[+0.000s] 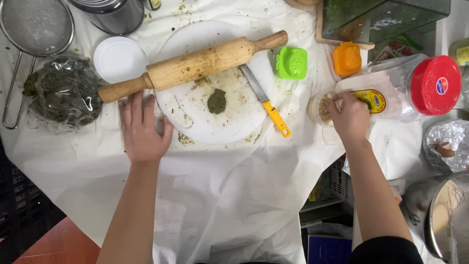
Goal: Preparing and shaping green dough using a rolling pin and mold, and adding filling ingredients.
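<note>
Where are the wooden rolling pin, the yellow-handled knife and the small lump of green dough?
Wooden rolling pin [198,64], head view, middle of the barrel.
Yellow-handled knife [277,119], head view, on the handle.
Small lump of green dough [217,101], head view, its centre.

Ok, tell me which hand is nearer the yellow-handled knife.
Right, narrowly. The right hand is on the lying jar, just right of the yellow-handled knife. The left hand lies flat at the white board's left edge, further from the knife's handle.
</note>
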